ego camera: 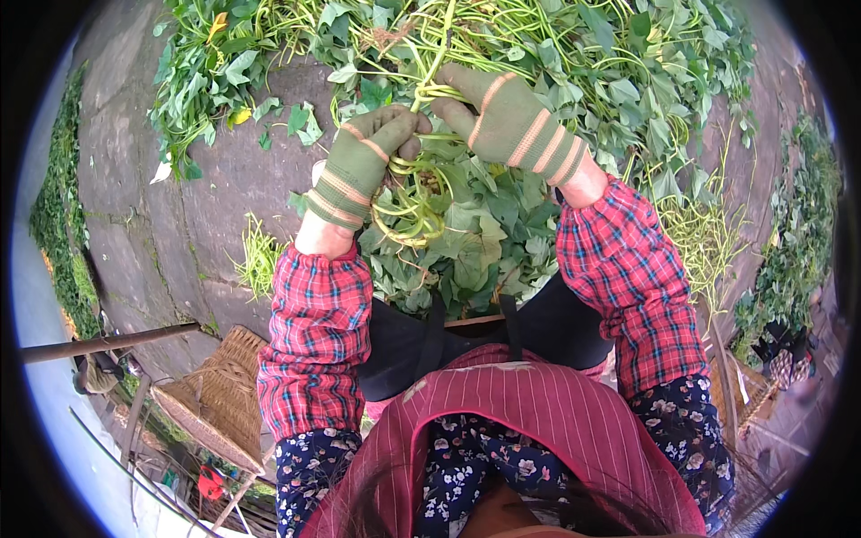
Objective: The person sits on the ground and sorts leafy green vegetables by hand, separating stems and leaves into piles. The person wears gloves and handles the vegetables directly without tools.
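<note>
My left hand [373, 151], in a green knit glove with pale orange stripes, pinches green vine stems between thumb and fingers. In a matching glove, my right hand [508, 128] grips the same stems a little farther out and to the right. Between the two hands the stems cross in a loop or knot [425, 93]. Below my left fingers hangs a coil of bent stems [414, 218]. Beneath it, a pile of broad-leaved vines [474, 235], which look like sweet potato vines, lies between my knees.
A large heap of leafy vines [592, 87] spreads over the concrete ground [208, 222] ahead. Small piles of bare stems lie at left [259, 259] and right [703, 235]. A woven wicker basket [218, 397] and a wooden pole [111, 343] are at lower left.
</note>
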